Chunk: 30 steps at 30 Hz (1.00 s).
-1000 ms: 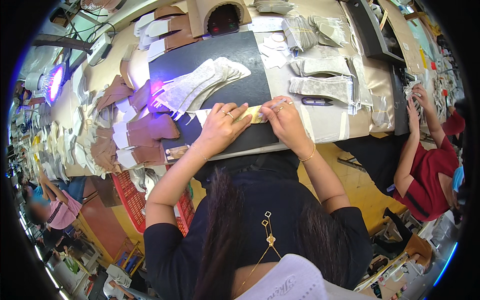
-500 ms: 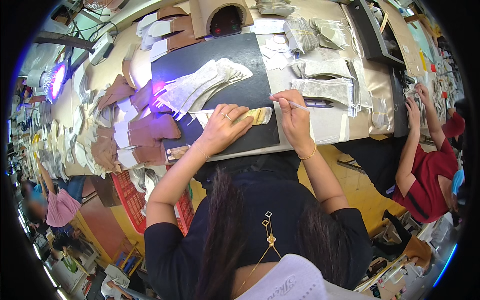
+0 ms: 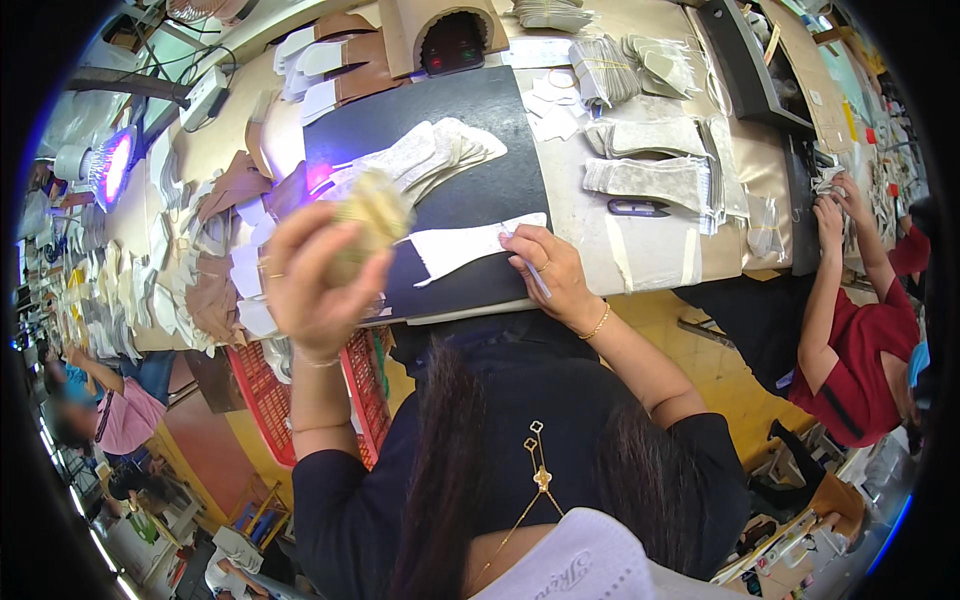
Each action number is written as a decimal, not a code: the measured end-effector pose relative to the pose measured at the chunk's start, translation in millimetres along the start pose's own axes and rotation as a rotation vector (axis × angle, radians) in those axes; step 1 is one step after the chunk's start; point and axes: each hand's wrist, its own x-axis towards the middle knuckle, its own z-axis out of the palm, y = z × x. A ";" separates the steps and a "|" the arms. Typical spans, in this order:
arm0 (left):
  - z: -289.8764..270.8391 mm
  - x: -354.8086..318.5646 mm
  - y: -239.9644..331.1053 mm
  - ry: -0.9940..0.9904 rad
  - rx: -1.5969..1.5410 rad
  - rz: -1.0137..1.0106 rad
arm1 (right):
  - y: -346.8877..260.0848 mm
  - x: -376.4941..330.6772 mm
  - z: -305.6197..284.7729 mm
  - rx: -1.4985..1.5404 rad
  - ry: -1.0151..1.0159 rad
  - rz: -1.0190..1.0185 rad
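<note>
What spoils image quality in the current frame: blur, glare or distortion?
In the head view, the left hand and the yellowish piece it holds are smeared by blur, while the right hand looks fairly sharp; in the same head view, the lamp glares pinkish white at left, and fisheye distortion stretches the outer scene toward a black rim.

Behind the right fingers point(image 3: 525, 246) is a gold bracelet point(image 3: 599, 322); farther back, a black short-sleeved shirt point(image 3: 545, 390), gold clover-shaped necklace point(image 3: 542, 480) and long hair point(image 3: 450, 460).
</note>
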 end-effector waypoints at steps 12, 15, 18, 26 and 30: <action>87.9 -19.1 -26.2 -0.481 0.008 -0.026 | 11.3 1.5 -24.5 0.248 0.234 0.271; 108.9 -45.4 -7.9 -0.562 -0.067 0.087 | 17.0 3.6 -30.3 0.203 0.290 0.266; 118.4 -55.3 -3.2 -0.534 -0.027 0.094 | 17.0 5.5 -30.5 0.203 0.299 0.256; 123.3 -58.3 -4.4 -0.529 0.016 0.140 | 12.0 6.8 -30.5 0.221 0.284 0.272; 124.0 -59.0 -4.5 -0.526 0.030 0.154 | 11.5 5.2 -30.0 0.286 0.264 0.331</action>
